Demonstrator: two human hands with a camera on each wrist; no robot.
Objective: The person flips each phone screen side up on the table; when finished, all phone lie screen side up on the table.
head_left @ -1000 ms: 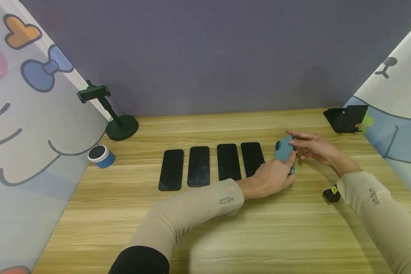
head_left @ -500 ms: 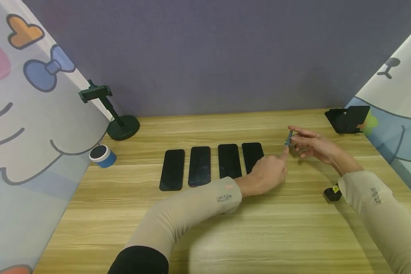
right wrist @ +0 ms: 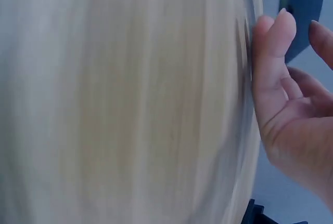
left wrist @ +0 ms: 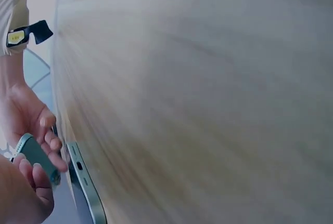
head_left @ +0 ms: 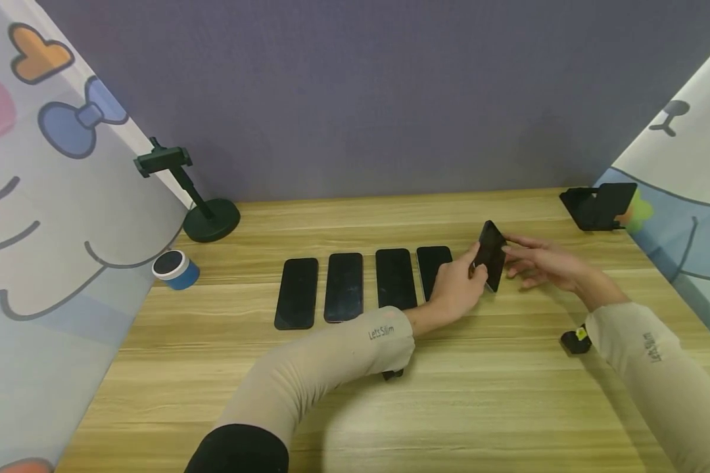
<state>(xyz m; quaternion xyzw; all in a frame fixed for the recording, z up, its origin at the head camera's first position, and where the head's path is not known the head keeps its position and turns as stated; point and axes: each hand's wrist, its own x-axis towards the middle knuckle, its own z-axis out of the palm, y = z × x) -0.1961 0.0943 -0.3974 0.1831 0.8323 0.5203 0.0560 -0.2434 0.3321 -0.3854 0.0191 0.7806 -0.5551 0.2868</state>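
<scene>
In the head view, a smartphone stands tilted above the table, its black screen showing. My left hand pinches it by its left edge. Close to the right edge is my right hand, fingers loosely spread; whether they touch the phone is hard to tell. The left wrist view shows the held phone's teal back between both hands. From the right wrist view, my right hand has bent, relaxed fingers beside the dark-blue-looking phone. Several black-screened phones lie in a row left of it.
At the back left stands a dark green phone stand, with a blue and white round tub in front. A black folding stand sits at the back right. A grey panel closes off the table's back edge.
The phone has turned from its teal back, through edge-on, to its black screen facing me. My left hand shifted its hold to the left edge; the right hand has loosened slightly.
</scene>
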